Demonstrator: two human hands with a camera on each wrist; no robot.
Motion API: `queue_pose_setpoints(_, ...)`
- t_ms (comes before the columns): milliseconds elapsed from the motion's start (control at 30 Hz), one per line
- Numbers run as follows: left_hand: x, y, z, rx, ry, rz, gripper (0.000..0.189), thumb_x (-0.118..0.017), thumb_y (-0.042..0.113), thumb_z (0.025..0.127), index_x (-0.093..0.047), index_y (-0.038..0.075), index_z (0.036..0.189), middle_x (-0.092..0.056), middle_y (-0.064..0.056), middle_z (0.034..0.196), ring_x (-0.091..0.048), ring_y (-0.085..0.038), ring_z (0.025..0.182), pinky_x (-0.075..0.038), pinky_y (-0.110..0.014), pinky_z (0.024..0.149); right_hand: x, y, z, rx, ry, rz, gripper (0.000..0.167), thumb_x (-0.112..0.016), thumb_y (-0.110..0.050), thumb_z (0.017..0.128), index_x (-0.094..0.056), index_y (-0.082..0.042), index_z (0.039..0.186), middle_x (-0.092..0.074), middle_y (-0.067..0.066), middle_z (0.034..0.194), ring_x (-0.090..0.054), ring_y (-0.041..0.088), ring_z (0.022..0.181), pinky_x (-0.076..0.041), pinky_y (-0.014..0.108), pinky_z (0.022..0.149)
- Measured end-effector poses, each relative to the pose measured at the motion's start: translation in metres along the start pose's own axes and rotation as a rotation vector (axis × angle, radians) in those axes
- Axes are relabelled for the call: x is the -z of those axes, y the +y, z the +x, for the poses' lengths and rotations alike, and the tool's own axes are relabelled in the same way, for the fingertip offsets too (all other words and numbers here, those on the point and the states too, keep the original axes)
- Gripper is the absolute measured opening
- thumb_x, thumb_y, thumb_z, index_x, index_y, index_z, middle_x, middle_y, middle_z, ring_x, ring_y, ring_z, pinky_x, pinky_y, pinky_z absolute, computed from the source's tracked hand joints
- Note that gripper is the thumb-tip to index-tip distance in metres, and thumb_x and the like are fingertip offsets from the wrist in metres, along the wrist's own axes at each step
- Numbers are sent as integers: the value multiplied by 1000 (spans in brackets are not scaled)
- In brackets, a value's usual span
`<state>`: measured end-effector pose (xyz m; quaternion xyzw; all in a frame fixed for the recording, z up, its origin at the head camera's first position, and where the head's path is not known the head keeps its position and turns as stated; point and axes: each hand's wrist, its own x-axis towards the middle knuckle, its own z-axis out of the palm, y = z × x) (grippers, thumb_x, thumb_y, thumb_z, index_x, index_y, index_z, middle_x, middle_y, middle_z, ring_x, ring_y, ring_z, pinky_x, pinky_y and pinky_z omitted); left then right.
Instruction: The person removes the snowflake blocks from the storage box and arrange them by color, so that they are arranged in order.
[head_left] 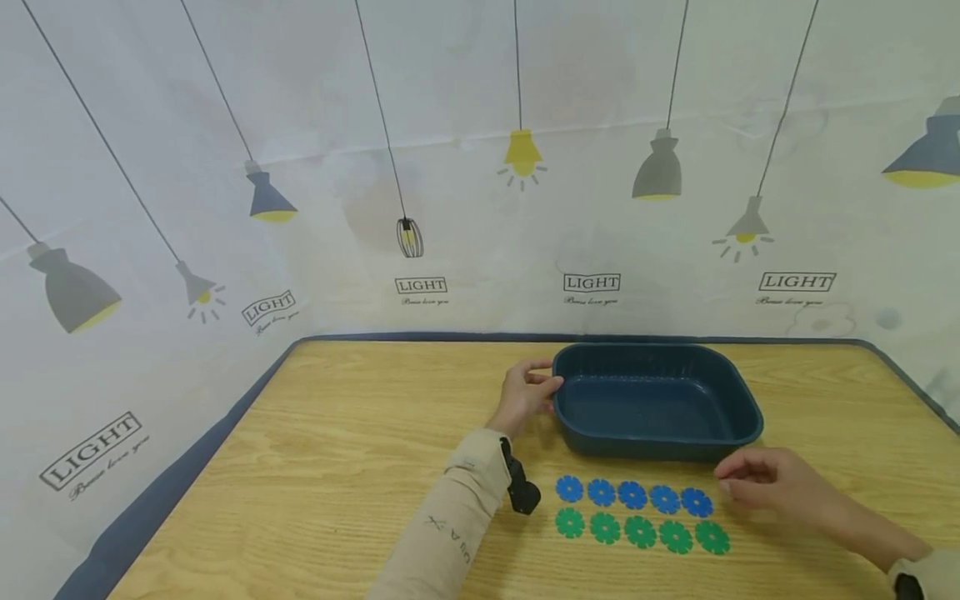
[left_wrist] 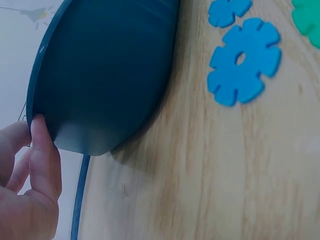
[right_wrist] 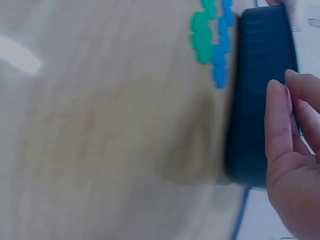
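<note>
A dark blue plastic basin (head_left: 656, 450) with rounded corners stands near the far edge of the wooden table. My left hand (head_left: 525, 396) pinches the basin's left rim between thumb and fingers, as the left wrist view also shows. Off the basin's front right corner hovers my right hand (head_left: 776, 485), its fingers loosely bent and nothing held. In front of the basin lie a row of several blue notched discs (head_left: 632, 495) and, nearer, a row of several green notched discs (head_left: 640, 531). Each disc has a small centre hole.
The wooden table (head_left: 360, 450) has a dark blue border at its back and sides. Behind it hangs a pale cloth (head_left: 465, 192) printed with lamps and the word LIGHT. A black wrist device (head_left: 522, 492) sits on the left sleeve, beside the discs.
</note>
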<state>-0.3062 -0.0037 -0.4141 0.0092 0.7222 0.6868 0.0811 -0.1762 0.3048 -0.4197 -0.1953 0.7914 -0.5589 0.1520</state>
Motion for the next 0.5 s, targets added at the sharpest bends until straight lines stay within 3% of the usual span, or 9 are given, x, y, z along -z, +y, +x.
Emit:
queue_pose_setpoints(167,1,0,1,-5,1,7,34,-65,9,81,-57,7,113,-58,-9,86,-58,-15,54,-53,-37,59,6,-20,8,27,25,-25,16,-48,-4,90,-61,-4,100,-61,-2,87,-60,15,74,-53,34,64)
queue_pose_setpoints(333,8,-1,0,24,-18,6,34,-64,10,82,-56,7,115,-60,-10,90,-59,-15,57,-53,-39,64,6,-42,20,57,53,-91,15,-50,-5,90,-59,0,101,-61,1,86,-60,16,74,-52,33,64)
queue_pose_setpoints(500,14,-1,1,95,-67,-31,38,-63,14,83,-54,8,119,-60,-11,94,-62,-16,67,-52,-37,70,2,-60,34,69,70,-118,16,-53,-8,89,-58,2,100,-60,5,88,-60,18,77,-52,33,68)
